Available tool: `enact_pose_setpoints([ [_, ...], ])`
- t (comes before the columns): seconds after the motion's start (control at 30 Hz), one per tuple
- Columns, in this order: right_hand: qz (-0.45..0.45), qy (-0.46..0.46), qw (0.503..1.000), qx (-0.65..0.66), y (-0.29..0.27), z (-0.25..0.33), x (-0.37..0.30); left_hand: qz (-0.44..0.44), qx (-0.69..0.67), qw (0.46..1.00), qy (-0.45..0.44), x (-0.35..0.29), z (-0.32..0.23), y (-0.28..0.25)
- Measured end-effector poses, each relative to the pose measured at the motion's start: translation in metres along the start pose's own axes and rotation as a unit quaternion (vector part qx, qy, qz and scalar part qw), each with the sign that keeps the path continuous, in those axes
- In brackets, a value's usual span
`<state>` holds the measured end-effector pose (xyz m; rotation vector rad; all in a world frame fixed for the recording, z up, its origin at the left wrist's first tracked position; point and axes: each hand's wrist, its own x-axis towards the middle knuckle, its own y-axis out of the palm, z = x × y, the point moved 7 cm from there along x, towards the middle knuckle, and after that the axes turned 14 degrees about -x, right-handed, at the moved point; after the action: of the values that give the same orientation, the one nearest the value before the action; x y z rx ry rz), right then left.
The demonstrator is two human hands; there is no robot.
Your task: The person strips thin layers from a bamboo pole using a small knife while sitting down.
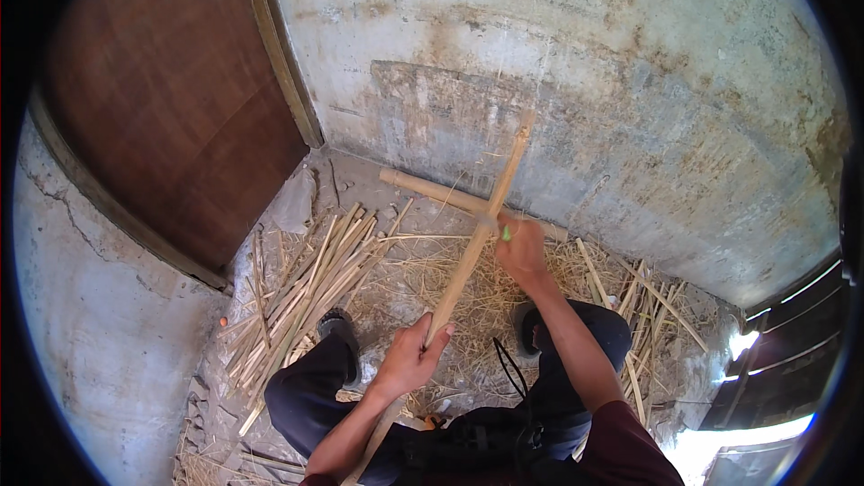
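A long split bamboo strip (465,267) slants from my lap up to the wall, lying across a thick round bamboo pole (432,187) by the wall's foot. My left hand (412,358) is closed around the strip near my knees, thumb on top. Farther up, my right hand (522,250) is closed on what looks like a green-handled knife (506,233). Its blurred greyish blade meets the strip where the strip crosses the pole. The fingers of that hand are partly hidden, and motion smears the blade.
Left of my feet lies a heap of thin bamboo strips (310,283). More strips (652,306) lie at the right. Pale shavings (423,274) cover the floor between. A stained wall (576,63) rises ahead, with a brown door (171,81) at left. A cord (508,367) hangs before me.
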<state>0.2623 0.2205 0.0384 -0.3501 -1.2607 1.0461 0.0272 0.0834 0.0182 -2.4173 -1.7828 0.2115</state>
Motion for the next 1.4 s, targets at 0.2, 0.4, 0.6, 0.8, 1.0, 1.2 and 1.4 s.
enact_pose_setpoints([
  [0.2,-0.039,0.116,0.99,-0.07,-0.005,-0.061,0.021,0.023,0.011,1.0,0.003,-0.006,0.004,0.008],
  [0.4,-0.015,0.174,0.98,-0.091,-0.021,-0.097,0.043,0.036,0.008,0.999,0.022,-0.012,-0.002,0.016],
  [0.6,-0.002,0.161,0.987,0.016,-0.009,-0.116,0.046,0.046,0.009,0.999,-0.005,-0.01,-0.003,0.018],
  [0.8,0.194,0.254,0.876,0.362,0.014,-0.112,0.04,0.051,0.013,0.998,-0.022,-0.01,0.001,0.014],
  [1.0,0.166,0.242,0.883,0.367,0.021,-0.103,0.033,0.053,-0.018,0.998,-0.022,-0.004,0.006,0.014],
  [1.2,0.014,0.019,0.995,0.093,0.009,-0.016,-0.001,0.021,-0.078,0.993,-0.081,0.004,0.024,-0.007],
  [1.4,0.133,-0.052,0.99,0.019,0.016,0.042,-0.038,0.042,-0.104,0.985,-0.13,0.006,0.026,-0.012],
])
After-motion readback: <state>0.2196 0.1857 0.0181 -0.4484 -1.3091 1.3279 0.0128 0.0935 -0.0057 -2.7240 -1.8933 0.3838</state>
